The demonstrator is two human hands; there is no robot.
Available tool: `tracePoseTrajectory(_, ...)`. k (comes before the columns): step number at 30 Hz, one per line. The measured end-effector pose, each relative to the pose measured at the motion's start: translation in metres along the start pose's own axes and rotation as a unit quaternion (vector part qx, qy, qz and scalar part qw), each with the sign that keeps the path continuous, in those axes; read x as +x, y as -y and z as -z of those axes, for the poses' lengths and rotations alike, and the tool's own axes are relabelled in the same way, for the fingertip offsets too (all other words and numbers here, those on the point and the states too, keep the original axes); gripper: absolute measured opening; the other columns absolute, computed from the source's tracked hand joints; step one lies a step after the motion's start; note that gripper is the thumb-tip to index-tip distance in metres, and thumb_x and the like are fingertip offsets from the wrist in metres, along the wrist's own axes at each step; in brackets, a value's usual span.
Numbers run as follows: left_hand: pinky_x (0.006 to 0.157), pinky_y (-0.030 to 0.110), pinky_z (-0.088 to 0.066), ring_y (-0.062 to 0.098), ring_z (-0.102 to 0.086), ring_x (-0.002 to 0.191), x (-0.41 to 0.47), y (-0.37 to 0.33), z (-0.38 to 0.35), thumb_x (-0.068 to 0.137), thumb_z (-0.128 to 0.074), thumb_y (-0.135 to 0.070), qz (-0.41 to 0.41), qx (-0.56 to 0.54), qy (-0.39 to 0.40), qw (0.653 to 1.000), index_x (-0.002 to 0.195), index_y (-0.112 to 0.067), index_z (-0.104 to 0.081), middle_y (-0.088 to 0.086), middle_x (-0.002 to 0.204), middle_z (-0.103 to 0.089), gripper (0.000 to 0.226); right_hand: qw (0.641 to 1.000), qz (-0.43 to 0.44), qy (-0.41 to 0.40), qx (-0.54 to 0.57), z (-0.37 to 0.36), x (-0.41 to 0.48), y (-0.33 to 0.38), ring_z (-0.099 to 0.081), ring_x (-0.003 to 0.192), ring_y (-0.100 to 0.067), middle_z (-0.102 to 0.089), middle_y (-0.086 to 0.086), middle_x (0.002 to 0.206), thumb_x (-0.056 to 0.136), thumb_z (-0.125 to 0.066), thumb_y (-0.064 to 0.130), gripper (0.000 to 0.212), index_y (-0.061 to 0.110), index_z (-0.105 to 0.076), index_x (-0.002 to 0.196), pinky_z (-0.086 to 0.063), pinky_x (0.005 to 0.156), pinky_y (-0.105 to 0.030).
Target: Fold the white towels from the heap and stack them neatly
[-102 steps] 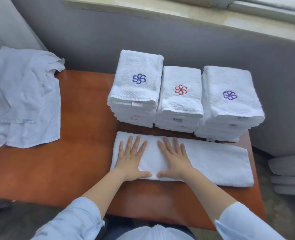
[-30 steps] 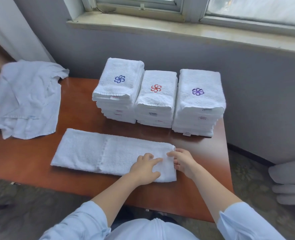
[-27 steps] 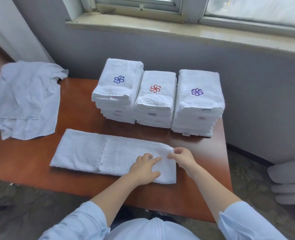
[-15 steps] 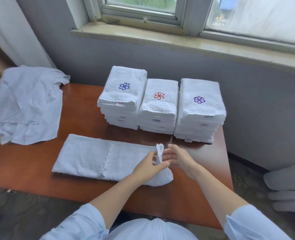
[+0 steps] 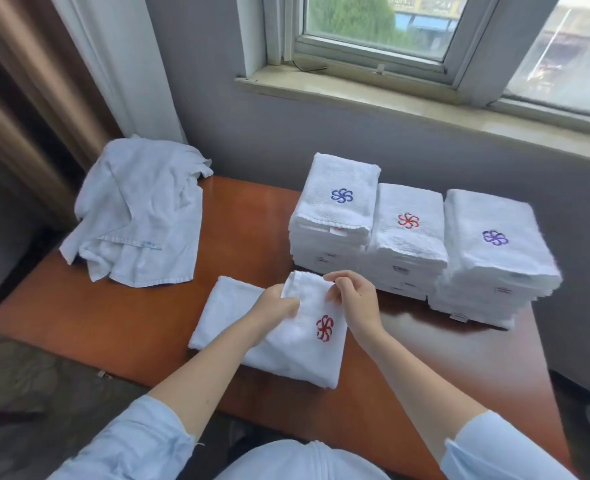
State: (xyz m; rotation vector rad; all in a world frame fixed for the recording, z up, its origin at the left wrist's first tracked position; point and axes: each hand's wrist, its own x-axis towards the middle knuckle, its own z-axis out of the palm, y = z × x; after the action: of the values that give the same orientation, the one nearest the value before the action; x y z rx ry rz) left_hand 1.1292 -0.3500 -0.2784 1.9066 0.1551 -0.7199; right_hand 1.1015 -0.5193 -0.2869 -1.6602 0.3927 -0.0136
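A white towel (image 5: 297, 355) with a red pinwheel mark lies on the wooden table (image 5: 141, 317), its right end lifted and carried over to the left. My left hand (image 5: 275, 308) pinches the near corner of that end. My right hand (image 5: 355, 301) pinches the far corner. Behind stand three stacks of folded white towels: one with a blue mark (image 5: 338, 209), one with a red mark (image 5: 407, 233), one with a purple mark (image 5: 494, 251). The heap of unfolded towels (image 5: 137, 216) sits at the table's far left.
A grey wall and a window sill (image 5: 390, 98) run behind the table. Curtains (image 5: 61, 81) hang at the left. The table's right edge is close beside the purple-marked stack.
Both hands went from pressing the long folded towel flat to its right end, pinched it, raised it and brought it leftward over the towel, showing the red mark. The view tilted up.
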Motion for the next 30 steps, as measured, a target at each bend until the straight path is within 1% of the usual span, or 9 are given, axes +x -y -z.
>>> tracePoseTrajectory(3, 0.065, 0.027, -0.039, 0.014, -0.049, 0.074, 0.001, 0.011, 0.049, 0.071, -0.052, -0.015, 0.026, -0.016, -0.029, 0.999, 0.079, -0.020, -0.054, -0.002, 0.077, -0.049, 0.010, 0.997, 0.022, 0.004, -0.074, -0.043, 0.000, -0.003, -0.059, 0.067, -0.001, -0.069, 0.014, 0.075, 0.089, -0.050, 0.018, 0.027, 0.036, -0.070, 0.085, -0.048, 0.066, -0.026)
tracePoseTrajectory(8, 0.071, 0.033, -0.040, 0.020, -0.050, 0.081, 0.010, 0.045, 0.109, 0.055, -0.049, -0.019, 0.051, -0.055, -0.045, 0.996, 0.090, -0.011, -0.055, 0.006, 0.090, -0.050, 0.037, 0.975, 0.054, 0.038, -0.210, -0.098, 0.006, -0.019, -0.056, 0.092, 0.003, -0.063, 0.024, 0.098, 0.091, -0.052, 0.022, 0.025, 0.042, -0.066, 0.097, -0.040, 0.073, -0.016)
tracePoseTrajectory(11, 0.076, 0.038, -0.052, 0.023, -0.063, 0.090, 0.023, 0.072, 0.128, 0.072, -0.053, -0.012, 0.071, -0.064, -0.040, 0.995, 0.105, -0.015, -0.062, 0.007, 0.100, -0.066, 0.035, 0.957, 0.045, 0.078, -0.276, -0.120, 0.006, -0.033, -0.053, 0.114, -0.004, -0.062, 0.017, 0.119, 0.090, -0.053, 0.017, 0.034, 0.032, -0.066, 0.117, -0.038, 0.087, -0.016)
tracePoseTrajectory(15, 0.081, 0.036, -0.054, 0.020, -0.063, 0.096, 0.042, 0.101, 0.140, 0.086, -0.052, -0.010, 0.079, -0.011, -0.043, 0.996, 0.113, -0.018, -0.058, 0.004, 0.106, -0.064, 0.029, 0.921, 0.073, 0.091, -0.373, -0.136, -0.002, -0.051, -0.046, 0.129, -0.011, -0.056, 0.008, 0.137, 0.089, -0.057, 0.016, 0.045, 0.024, -0.060, 0.133, -0.029, 0.100, -0.016)
tracePoseTrajectory(19, 0.085, 0.033, -0.051, 0.016, -0.058, 0.104, 0.050, 0.107, 0.139, 0.089, -0.056, -0.017, 0.028, 0.088, -0.087, 0.992, 0.137, -0.019, -0.045, -0.002, 0.123, -0.058, 0.049, 0.895, 0.112, 0.069, -0.426, -0.143, -0.012, -0.064, -0.033, 0.143, -0.022, -0.044, -0.001, 0.150, 0.092, -0.058, 0.019, 0.049, 0.021, -0.053, 0.140, -0.019, 0.117, -0.031)
tracePoseTrajectory(23, 0.113, 0.042, -0.033, 0.020, -0.035, 0.137, 0.040, 0.106, 0.132, 0.087, -0.060, -0.028, -0.166, 0.315, -0.189, 0.915, 0.146, -0.024, -0.036, -0.003, 0.147, -0.037, 0.064, 0.858, 0.095, 0.060, -0.502, -0.146, -0.020, -0.072, 0.006, 0.153, -0.020, -0.009, -0.001, 0.165, 0.098, -0.046, 0.029, 0.060, 0.024, -0.027, 0.155, 0.016, 0.119, -0.041)
tracePoseTrajectory(26, 0.121, 0.031, -0.013, 0.017, -0.026, 0.145, 0.039, 0.105, 0.118, 0.095, -0.053, -0.024, -0.333, 0.403, -0.062, 0.850, 0.143, -0.024, -0.046, -0.003, 0.151, -0.040, 0.048, 0.852, 0.093, 0.034, -0.514, -0.147, -0.026, -0.073, 0.008, 0.152, -0.022, -0.006, -0.005, 0.165, 0.099, -0.043, 0.023, 0.060, 0.020, -0.024, 0.156, 0.016, 0.119, -0.045)
tracePoseTrajectory(28, 0.119, 0.024, 0.009, 0.016, -0.013, 0.151, 0.044, 0.109, 0.108, 0.101, -0.041, -0.027, -0.366, 0.461, 0.026, 0.808, 0.149, -0.023, -0.040, -0.003, 0.159, -0.030, 0.048, 0.843, 0.095, 0.005, -0.530, -0.146, -0.030, -0.076, 0.003, 0.152, -0.025, -0.011, -0.008, 0.164, 0.100, -0.042, 0.019, 0.057, 0.016, -0.028, 0.155, 0.010, 0.120, -0.050)
tracePoseTrajectory(30, 0.116, 0.028, 0.020, 0.015, 0.003, 0.152, 0.054, 0.117, 0.106, 0.104, -0.031, -0.035, -0.348, 0.521, 0.044, 0.778, 0.156, -0.026, -0.022, -0.004, 0.165, -0.011, 0.053, 0.833, 0.074, -0.015, -0.548, -0.142, -0.034, -0.082, 0.004, 0.151, -0.026, -0.010, -0.010, 0.164, 0.102, -0.041, 0.024, 0.056, 0.015, -0.027, 0.155, 0.009, 0.119, -0.052)
